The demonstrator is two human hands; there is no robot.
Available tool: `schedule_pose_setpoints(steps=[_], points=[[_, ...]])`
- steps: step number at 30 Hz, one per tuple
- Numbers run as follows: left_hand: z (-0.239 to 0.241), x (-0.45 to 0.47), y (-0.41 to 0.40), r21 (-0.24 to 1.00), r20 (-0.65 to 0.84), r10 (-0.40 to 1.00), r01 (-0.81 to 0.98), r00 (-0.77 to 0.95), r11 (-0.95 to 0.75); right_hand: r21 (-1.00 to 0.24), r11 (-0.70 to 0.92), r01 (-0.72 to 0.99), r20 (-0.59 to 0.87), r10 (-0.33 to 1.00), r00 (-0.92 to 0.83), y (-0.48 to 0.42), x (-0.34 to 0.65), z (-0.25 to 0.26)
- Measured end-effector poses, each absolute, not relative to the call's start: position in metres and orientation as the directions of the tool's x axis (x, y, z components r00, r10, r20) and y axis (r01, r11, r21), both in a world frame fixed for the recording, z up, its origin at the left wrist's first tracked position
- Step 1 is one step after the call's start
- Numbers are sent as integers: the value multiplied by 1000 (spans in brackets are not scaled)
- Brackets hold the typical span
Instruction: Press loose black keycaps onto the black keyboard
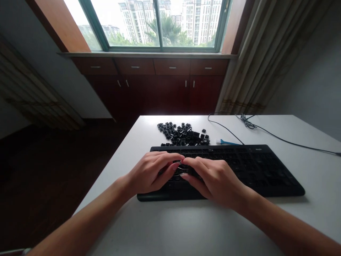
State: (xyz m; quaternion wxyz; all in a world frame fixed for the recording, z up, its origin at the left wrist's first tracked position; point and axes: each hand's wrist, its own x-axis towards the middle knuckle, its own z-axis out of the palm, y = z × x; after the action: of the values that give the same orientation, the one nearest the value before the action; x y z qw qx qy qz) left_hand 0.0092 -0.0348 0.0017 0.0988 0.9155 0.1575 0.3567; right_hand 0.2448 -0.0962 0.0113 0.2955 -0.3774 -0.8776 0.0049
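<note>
A black keyboard lies across the white table. My left hand and my right hand rest over its left part, fingertips meeting above the keys. Between the thumbs and forefingers both hands pinch a small keycap, mostly hidden by the fingers. A pile of loose black keycaps lies just behind the keyboard. To the right of the pile lies a thin blue tool.
A black cable runs from a tangle at the back of the table off to the right edge. Beyond the table stand dark wooden cabinets under a window, and a curtain hangs at right. The table's left edge drops to a dark floor.
</note>
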Motion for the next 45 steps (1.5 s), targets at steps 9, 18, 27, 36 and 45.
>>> schedule_pose_setpoints(steps=[9,18,27,36,45], points=[[7,14,-39,159,559,285,237,779,-959,-291,695,657,434,708,-557,-106,256,20],[3,6,-27,195,424,421,373,802,-907,-483,439,758,225,898,-377,-143,228,19],[3,7,-27,210,407,415,359,814,-910,-461,300,835,213,951,-225,-184,192,7],[4,12,-34,336,386,407,284,828,-898,-343,114,932,56,993,-101,-184,169,11],[1,14,-33,422,374,417,249,829,-872,-418,-64,906,-21,998,61,-180,155,23]])
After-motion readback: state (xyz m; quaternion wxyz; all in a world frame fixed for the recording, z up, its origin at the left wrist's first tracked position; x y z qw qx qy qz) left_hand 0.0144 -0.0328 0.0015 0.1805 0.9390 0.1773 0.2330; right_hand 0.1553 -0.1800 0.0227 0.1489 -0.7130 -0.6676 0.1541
